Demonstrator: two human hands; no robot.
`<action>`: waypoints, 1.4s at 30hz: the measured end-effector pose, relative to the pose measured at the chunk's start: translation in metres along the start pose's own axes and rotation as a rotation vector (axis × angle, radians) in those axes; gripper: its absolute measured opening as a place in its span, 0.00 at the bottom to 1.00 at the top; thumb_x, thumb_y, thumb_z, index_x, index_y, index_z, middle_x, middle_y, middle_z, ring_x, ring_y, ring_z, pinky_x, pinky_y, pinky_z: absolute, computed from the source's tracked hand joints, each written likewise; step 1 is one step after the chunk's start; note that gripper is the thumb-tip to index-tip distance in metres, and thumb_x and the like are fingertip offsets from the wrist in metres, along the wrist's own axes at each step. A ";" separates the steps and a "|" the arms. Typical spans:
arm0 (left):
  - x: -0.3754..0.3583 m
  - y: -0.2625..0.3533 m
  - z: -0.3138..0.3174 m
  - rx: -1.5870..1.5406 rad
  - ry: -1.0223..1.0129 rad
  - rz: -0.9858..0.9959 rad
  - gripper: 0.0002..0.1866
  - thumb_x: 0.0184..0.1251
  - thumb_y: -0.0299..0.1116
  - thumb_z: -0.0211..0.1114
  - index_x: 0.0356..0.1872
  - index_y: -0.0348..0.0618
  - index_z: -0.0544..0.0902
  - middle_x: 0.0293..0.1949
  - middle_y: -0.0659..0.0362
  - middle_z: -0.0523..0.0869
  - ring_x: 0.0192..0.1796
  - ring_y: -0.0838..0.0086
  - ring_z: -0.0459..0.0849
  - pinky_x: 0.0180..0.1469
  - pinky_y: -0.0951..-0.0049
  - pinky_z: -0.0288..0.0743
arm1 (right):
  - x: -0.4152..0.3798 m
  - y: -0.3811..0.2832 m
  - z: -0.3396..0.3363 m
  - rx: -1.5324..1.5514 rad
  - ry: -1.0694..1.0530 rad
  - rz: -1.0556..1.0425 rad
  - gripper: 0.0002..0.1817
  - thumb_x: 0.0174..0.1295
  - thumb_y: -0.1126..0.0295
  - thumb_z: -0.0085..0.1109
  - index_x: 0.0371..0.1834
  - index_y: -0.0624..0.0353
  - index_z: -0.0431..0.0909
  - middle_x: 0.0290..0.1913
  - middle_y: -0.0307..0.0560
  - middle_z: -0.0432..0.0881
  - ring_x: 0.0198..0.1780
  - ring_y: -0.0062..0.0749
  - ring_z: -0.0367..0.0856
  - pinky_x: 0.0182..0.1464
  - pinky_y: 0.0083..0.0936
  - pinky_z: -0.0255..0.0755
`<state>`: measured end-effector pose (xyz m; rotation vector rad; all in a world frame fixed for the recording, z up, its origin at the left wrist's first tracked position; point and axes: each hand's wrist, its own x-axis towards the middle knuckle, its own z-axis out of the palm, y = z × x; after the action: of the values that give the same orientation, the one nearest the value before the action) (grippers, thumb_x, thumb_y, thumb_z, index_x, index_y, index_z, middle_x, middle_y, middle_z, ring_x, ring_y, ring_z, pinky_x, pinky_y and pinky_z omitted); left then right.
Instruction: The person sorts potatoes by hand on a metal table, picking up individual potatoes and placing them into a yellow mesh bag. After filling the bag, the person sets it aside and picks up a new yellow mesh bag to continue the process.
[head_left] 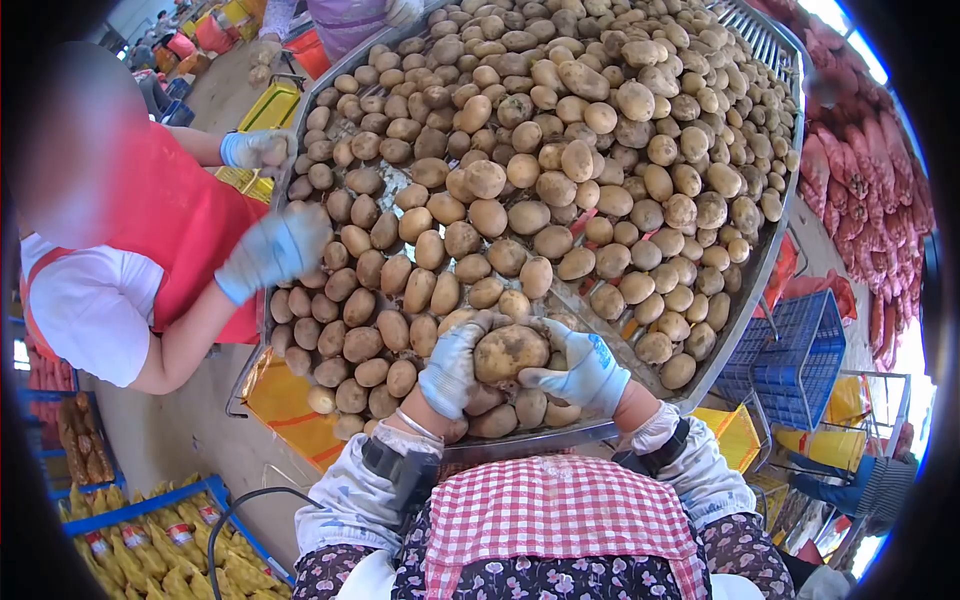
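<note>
A large potato with dark soil marks [511, 355] is held between my two gloved hands at the front edge of the metal sorting table [580, 437]. My left hand [452, 368] grips its left side, fingers curled over the top. On the other side, my right hand [580, 371] has its thumb and fingers against the potato. Both gloves are pale blue and white. Many loose potatoes [485, 220] cover the table around my hands, and a few lie just below them near the rim.
At the left, a co-worker in a red apron [200, 215] reaches gloved hands [275, 250] over the table. A blue crate [790, 360] stands to the right, beyond it stacked red mesh sacks [865, 180]. Yellow bags [170, 545] fill a blue-edged container at lower left.
</note>
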<state>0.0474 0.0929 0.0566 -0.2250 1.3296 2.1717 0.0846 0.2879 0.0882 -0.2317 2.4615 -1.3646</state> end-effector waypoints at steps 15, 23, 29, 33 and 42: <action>-0.007 -0.001 0.000 0.875 -0.042 0.970 0.17 0.67 0.37 0.62 0.53 0.38 0.77 0.47 0.48 0.84 0.48 0.60 0.84 0.53 0.65 0.77 | 0.009 0.008 0.009 0.429 -0.019 0.074 0.33 0.61 0.50 0.61 0.61 0.64 0.70 0.51 0.54 0.82 0.53 0.37 0.80 0.55 0.31 0.72; -0.016 0.019 0.003 1.152 -0.157 1.129 0.24 0.61 0.42 0.65 0.53 0.37 0.77 0.44 0.49 0.84 0.43 0.53 0.83 0.48 0.60 0.76 | 0.018 0.024 0.026 0.667 0.063 0.317 0.26 0.73 0.52 0.41 0.54 0.65 0.76 0.48 0.51 0.83 0.52 0.34 0.79 0.55 0.31 0.71; -0.008 0.019 0.005 1.130 -0.138 0.972 0.41 0.48 0.41 0.75 0.62 0.34 0.68 0.51 0.48 0.81 0.50 0.54 0.81 0.51 0.60 0.75 | 0.008 -0.005 0.015 0.910 -0.046 0.001 0.26 0.74 0.60 0.45 0.69 0.63 0.61 0.63 0.46 0.72 0.62 0.29 0.71 0.65 0.30 0.65; -0.004 0.000 -0.001 0.999 -0.070 1.016 0.32 0.65 0.45 0.64 0.64 0.34 0.69 0.55 0.47 0.79 0.57 0.56 0.79 0.61 0.61 0.71 | 0.006 -0.009 0.019 0.988 -0.019 0.057 0.26 0.71 0.64 0.51 0.69 0.61 0.61 0.64 0.46 0.71 0.64 0.28 0.70 0.66 0.28 0.64; 0.006 0.007 -0.005 -0.262 -0.141 0.039 0.25 0.72 0.39 0.58 0.63 0.35 0.69 0.54 0.51 0.79 0.53 0.65 0.81 0.56 0.66 0.76 | -0.010 -0.004 0.034 0.616 0.067 -0.084 0.39 0.65 0.70 0.56 0.76 0.60 0.47 0.70 0.50 0.63 0.70 0.31 0.61 0.69 0.31 0.60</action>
<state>0.0383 0.0884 0.0567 -0.1442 0.9798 2.3457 0.1055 0.2618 0.0768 -0.1432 1.9682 -2.1070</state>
